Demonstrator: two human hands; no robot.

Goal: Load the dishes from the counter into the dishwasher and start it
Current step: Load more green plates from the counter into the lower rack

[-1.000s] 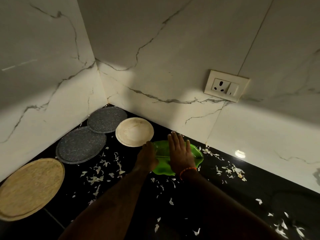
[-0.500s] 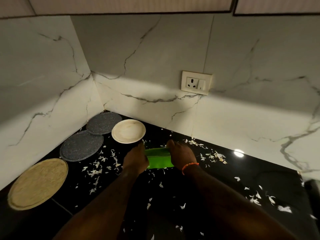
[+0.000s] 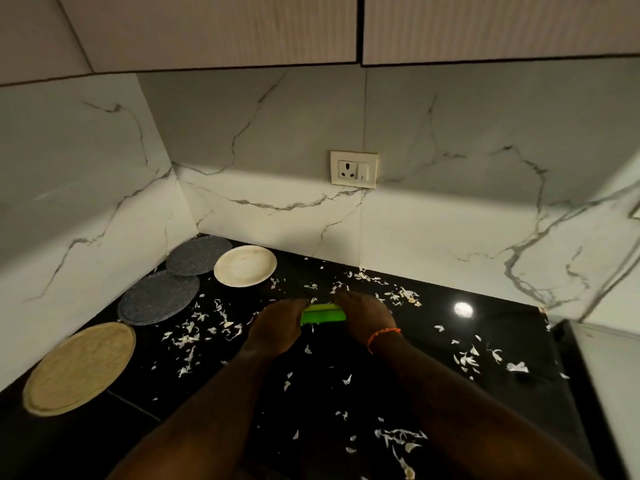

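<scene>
A bright green plate (image 3: 322, 315) is tilted up on the black counter (image 3: 346, 393), and only a narrow strip of it shows between my hands. My left hand (image 3: 277, 325) grips its left side and my right hand (image 3: 367, 318), with an orange band at the wrist, grips its right side. A cream plate (image 3: 245, 266) lies flat behind my left hand. Two speckled grey plates (image 3: 198, 255) (image 3: 158, 297) overlap toward the corner. A large round tan plate (image 3: 80, 367) lies at the near left.
White scraps (image 3: 204, 329) are scattered over the counter around the plates and hands. Marble walls close the corner at left and back, with a wall socket (image 3: 354, 169) above. Cabinets (image 3: 207, 29) hang overhead. A pale surface edge (image 3: 609, 375) bounds the right.
The green plate lay flat under my hands; both hands have taken its sides and tilted it up, so less of it shows. The view has pulled back and upward.
</scene>
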